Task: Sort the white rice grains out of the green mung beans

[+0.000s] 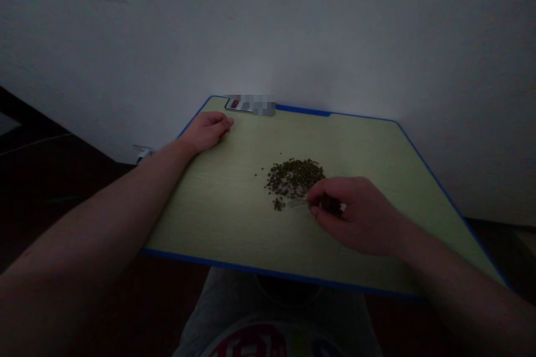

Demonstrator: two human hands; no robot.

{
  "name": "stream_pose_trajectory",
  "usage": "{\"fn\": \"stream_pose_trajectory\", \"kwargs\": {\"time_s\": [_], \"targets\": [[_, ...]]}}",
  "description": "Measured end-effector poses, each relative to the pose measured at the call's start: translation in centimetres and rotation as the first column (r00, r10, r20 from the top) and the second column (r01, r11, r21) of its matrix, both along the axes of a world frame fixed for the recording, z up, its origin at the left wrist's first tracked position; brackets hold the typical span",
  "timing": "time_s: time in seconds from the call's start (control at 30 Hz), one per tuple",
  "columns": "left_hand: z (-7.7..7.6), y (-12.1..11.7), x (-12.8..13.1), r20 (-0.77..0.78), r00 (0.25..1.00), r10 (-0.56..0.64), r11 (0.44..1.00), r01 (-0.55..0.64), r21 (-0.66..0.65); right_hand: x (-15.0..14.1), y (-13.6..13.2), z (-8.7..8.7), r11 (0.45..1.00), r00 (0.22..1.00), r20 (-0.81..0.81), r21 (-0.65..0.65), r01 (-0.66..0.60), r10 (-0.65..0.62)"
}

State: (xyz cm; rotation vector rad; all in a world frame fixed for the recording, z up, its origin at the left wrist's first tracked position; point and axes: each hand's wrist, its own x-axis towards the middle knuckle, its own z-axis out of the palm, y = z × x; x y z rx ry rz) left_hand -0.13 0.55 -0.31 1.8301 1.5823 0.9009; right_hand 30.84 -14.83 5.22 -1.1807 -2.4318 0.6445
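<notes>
At the table (234,234), pinching a clear strip (298,202) in right hand (310,204), beside seeds (299,172).
Pointing it left; resting curled left hand (207,131) farther off.

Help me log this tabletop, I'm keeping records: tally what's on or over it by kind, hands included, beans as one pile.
Hands, left and right: 2
Bean pile: 1 (single beans too small to count)
Smartphone: 1
Thin tool in the right grip, type unclear: 1
Total: 5
</notes>
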Motion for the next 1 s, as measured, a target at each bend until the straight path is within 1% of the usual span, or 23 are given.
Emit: {"fn": "stream_pose_trajectory", "kwargs": {"time_s": [0.13, 0.3, 0.43, 0.63, 0.8, 0.87, 1.0], "targets": [[0.0, 0.1, 0.0, -0.005, 1.0, 0.004, 1.0, -0.004, 0.005, -0.8, -0.3, -0.9, 0.999, 0.995, 0.097, -0.036, -0.029, 0.032], [-0.2, 0.2, -0.2, -0.012, 1.0, 0.005, 1.0, -0.005, 0.006, -1.3, -0.5, -1.1, 0.999, 0.989, 0.148, -0.042, 0.004, 0.002], [-0.4, 0.4, -0.4, -0.007, 1.0, -0.013, 1.0, 0.013, 0.021, -1.0, -0.2, -0.9, 0.997, 0.988, 0.15, -0.059, 0.054, -0.045], [-0.4, 0.3, -0.3, -0.003, 1.0, -0.018, 1.0, 0.018, 0.014, -0.4, 0.3, -0.5, 0.995, 0.987, 0.139, -0.056, 0.088, -0.079], [-0.3, 0.3, -0.2, 0.004, 1.0, -0.01, 1.0, 0.01, 0.015, -1.1, 0.0, -0.6, 0.995, 0.991, 0.13, -0.097, 0.032, -0.019], [-0.2, 0.1, -0.1, -0.004, 1.0, -0.002, 1.0, 0.002, 0.018, -1.3, -0.1, -0.8, 0.995, 0.99, 0.14, -0.094, 0.029, -0.016], [0.2, -0.2, 0.1, 0.015, 1.0, 0.008, 1.0, -0.008, 0.011, -0.9, 0.3, -1.0, 0.993, 0.987, 0.137, -0.078, 0.091, -0.08]]}}
